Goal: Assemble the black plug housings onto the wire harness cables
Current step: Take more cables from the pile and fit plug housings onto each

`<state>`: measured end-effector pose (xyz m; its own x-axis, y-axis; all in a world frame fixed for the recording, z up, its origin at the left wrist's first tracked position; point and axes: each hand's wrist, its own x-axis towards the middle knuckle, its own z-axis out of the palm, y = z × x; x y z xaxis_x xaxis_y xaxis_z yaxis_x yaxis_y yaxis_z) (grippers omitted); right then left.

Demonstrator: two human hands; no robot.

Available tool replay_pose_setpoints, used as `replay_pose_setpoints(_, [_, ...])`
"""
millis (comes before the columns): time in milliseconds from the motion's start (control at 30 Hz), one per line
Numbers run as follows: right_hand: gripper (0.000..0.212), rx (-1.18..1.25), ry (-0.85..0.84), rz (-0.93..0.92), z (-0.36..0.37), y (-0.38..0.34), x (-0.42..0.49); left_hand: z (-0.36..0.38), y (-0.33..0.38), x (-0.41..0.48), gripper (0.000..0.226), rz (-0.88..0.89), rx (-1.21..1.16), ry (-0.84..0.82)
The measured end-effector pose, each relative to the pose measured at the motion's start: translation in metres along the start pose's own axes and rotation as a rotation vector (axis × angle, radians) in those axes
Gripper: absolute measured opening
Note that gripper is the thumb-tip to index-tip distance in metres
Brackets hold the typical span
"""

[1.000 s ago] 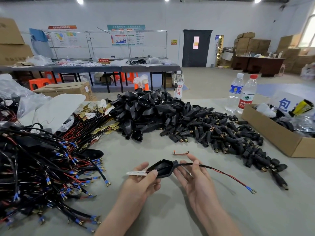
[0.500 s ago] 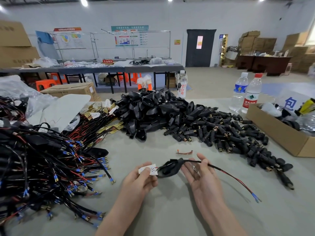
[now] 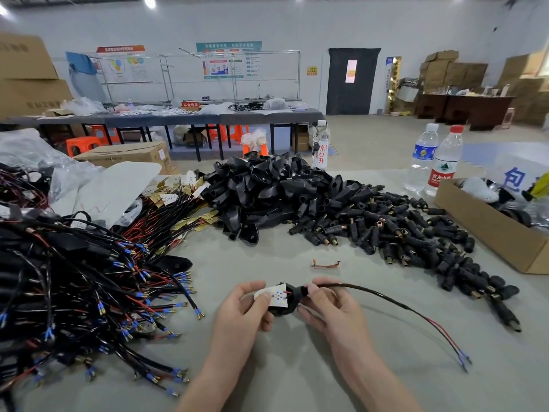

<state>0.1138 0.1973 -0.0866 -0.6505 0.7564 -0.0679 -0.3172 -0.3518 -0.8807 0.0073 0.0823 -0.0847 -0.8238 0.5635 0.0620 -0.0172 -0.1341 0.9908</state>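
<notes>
A black plug housing is held low in the middle of the table between both hands. My left hand pinches a small white LED board that sits at the housing's open side. My right hand grips the housing's narrow neck and the black cable that leaves it. The cable runs right and splits into a red and a black wire with blue terminals lying on the table. Part of the housing is hidden by my fingers.
A tangle of finished harness cables fills the left. A heap of black housings and a spread of black barrel plugs lie behind. A cardboard box and two water bottles stand at right. A copper scrap lies nearby.
The housing has turned so the white LED board faces up. My right hand went from lying open under the cable to gripping the housing's neck. Both hands drew closer together.
</notes>
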Motion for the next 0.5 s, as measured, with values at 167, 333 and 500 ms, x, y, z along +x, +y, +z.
replay_pose_setpoints(167, [0.008,-0.039,-0.021,-0.011,0.0016,0.0004,-0.0034,0.0003,-0.0044,-0.0014,0.008,0.003,0.065,0.010])
replay_pose_setpoints(333, [0.005,-0.080,-0.010,-0.025,0.0037,0.0027,-0.0017,-0.0003,-0.0074,-0.0036,0.007,0.107,0.281,0.062])
replay_pose_setpoints(500, [0.008,-0.072,-0.014,-0.021,0.0036,0.0031,-0.0021,0.0001,-0.0088,-0.0047,0.008,0.220,0.509,0.099])
